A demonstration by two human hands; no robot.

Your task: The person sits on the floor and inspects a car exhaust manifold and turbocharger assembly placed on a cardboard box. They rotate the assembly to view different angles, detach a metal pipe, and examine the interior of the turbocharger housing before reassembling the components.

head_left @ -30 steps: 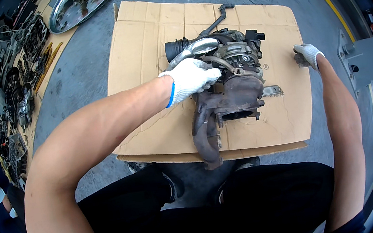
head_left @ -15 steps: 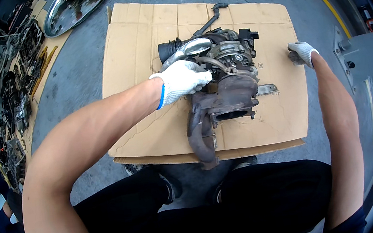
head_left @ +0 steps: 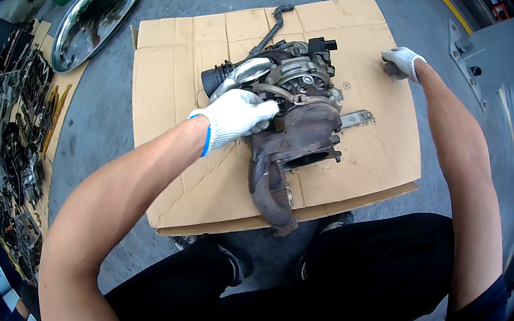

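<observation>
Rusty turbocharger assembly [head_left: 295, 132] at centre of cardboard sheet [head_left: 165, 107] on floor, long axis running toward and away from body. Left hand [head_left: 235, 116] resting on its left flank, fingers curled over housing. Right hand [head_left: 403, 62] well apart near sheet's right edge, closed on small grey object [head_left: 392, 71].

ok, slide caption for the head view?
Left hand on turbocharger assembly on cardboard; right hand at the sheet's edge.

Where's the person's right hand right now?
In the head view, the right hand is at the right edge of the cardboard sheet, apart from the engine part, gripping something small.
</observation>
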